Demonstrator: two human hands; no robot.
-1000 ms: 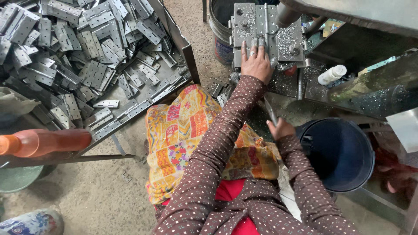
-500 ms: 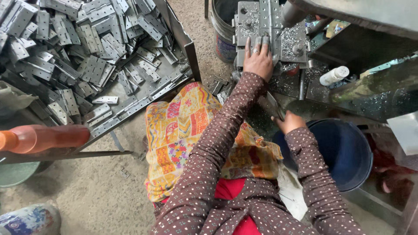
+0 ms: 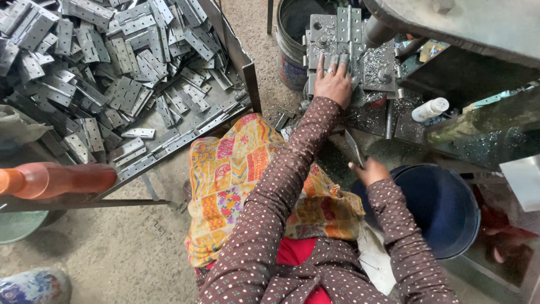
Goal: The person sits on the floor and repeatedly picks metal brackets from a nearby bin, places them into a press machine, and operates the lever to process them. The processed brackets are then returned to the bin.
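Note:
My left hand (image 3: 334, 83) reaches forward and lies with its fingers spread on a grey metal hinge (image 3: 344, 35) that sits on the machine's work plate (image 3: 378, 66). Under the machine head (image 3: 450, 22), metal shavings cover the plate. My right hand (image 3: 368, 170) is closer to my body, beside a dark blue bucket (image 3: 444, 205), and is closed on a thin grey metal bar (image 3: 354, 147) that points up and away from it. My sleeves are brown with dots, and a patterned yellow cloth (image 3: 236, 180) lies over my lap.
A large metal tray (image 3: 169, 147) at the left holds several loose grey hinges (image 3: 107, 62). An orange-red handle (image 3: 56, 179) juts in from the left edge. A dark bucket (image 3: 292, 39) stands behind the plate, and a small white bottle (image 3: 430, 108) lies at the right.
My left hand stays on the hinge. My right hand with the bar has shifted only slightly beside the blue bucket.

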